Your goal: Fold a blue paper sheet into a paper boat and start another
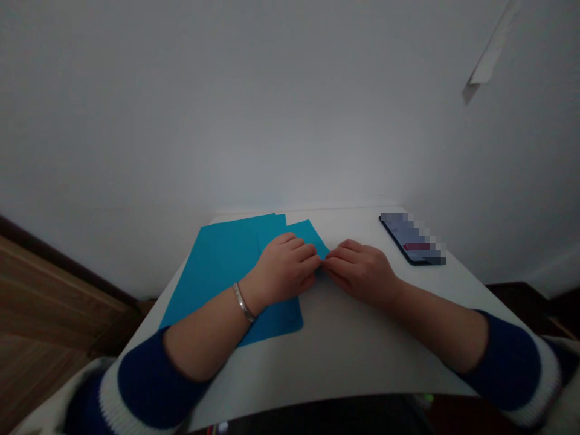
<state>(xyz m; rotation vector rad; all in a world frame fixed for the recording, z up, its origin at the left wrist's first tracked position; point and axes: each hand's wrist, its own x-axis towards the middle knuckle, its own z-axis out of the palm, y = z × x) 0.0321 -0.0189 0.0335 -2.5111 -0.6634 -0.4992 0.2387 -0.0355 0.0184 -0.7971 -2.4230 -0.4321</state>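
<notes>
A smaller piece of blue paper (306,231) lies at the middle of the white table, partly covered by my hands. My left hand (290,266) is closed, its fingertips pinching the paper's near edge. From the other side my right hand (360,269) pinches the paper's right corner, its fingertips almost touching those of the left. Beneath my left hand and forearm spread larger blue sheets (217,260), stacked slightly out of line. The part of the small paper between my fingers is hidden.
A phone (408,238) with a blurred screen lies on the right side of the white table (362,344). The table's far edge meets a pale wall (290,109). Wooden furniture (49,302) stands at the left.
</notes>
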